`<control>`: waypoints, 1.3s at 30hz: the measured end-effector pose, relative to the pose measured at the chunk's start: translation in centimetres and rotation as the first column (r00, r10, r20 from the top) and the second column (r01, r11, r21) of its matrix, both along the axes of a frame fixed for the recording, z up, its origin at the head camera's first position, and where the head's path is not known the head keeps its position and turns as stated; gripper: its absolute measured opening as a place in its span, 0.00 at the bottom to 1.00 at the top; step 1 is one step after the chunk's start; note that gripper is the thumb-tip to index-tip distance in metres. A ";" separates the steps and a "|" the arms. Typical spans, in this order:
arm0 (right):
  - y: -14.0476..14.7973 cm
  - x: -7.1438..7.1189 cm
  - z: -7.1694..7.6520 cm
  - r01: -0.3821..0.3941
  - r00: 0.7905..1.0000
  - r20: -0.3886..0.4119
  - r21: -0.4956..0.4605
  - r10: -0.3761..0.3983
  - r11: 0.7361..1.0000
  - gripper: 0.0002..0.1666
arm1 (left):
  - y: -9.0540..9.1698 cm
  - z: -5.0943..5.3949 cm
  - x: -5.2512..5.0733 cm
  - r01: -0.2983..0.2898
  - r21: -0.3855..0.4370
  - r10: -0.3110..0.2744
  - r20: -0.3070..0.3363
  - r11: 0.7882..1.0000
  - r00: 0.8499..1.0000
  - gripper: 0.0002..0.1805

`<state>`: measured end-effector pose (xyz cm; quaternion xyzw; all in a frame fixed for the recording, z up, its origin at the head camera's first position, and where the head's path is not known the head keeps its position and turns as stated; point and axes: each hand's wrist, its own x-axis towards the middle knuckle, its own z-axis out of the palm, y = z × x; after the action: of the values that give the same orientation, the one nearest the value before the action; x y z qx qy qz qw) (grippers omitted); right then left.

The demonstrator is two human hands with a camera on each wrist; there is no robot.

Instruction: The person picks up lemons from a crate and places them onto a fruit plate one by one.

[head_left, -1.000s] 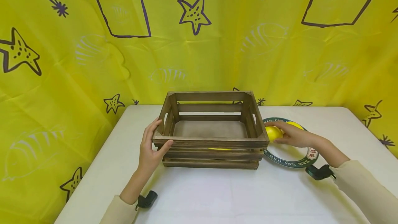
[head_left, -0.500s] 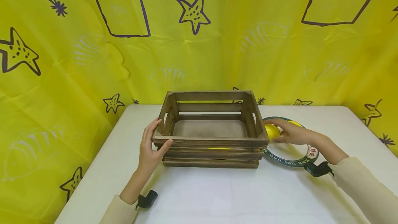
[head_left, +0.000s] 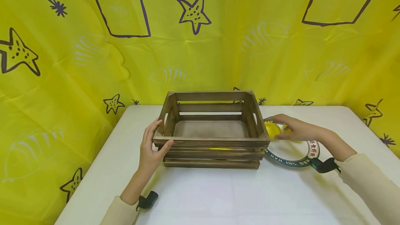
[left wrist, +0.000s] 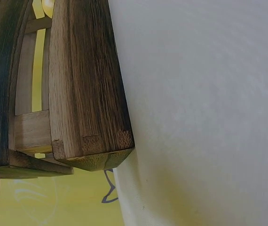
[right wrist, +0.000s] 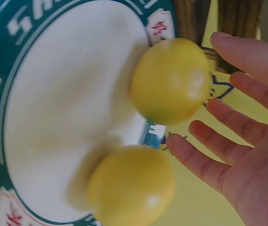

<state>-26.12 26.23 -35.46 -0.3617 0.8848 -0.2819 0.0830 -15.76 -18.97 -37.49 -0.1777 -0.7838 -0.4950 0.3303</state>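
Note:
A slatted wooden crate (head_left: 212, 144) stands mid-table. My left hand (head_left: 153, 148) grips its near left corner, thumb on the front slat and fingers at the left end. To the right of the crate is a white plate (right wrist: 68, 103) with a green lettered rim. Two yellow lemons lie on it: one lemon (right wrist: 171, 80) close to the crate, the other lemon (right wrist: 131, 186) partly behind my hand in the head view. My right hand (right wrist: 242, 117) hovers over the plate, fingers spread and apart from both lemons in the right wrist view.
Something yellow (head_left: 220, 149) shows through the crate's front slats. A white cloth covers the table (head_left: 206, 197). Behind it hangs a yellow curtain (head_left: 218, 55) with drawn starfish. Each wrist wears a small black camera (head_left: 148, 200).
My right hand has let go of the lemon beside the crate and moved slightly right, its fingers now apart from it. The left hand and the crate stay put.

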 end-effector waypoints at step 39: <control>-2.7 0.4 9.1 -0.159 0.984 -0.100 -0.105 0.148 0.982 0.34 | -0.2 -0.4 -0.1 0.001 0.000 -0.001 -0.007 1.000 1.000 0.36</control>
<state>-25.69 23.56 -26.33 -0.4455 0.8398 -0.3071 0.0433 -15.91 -19.14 -37.85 -0.1797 -0.7827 -0.4944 0.3327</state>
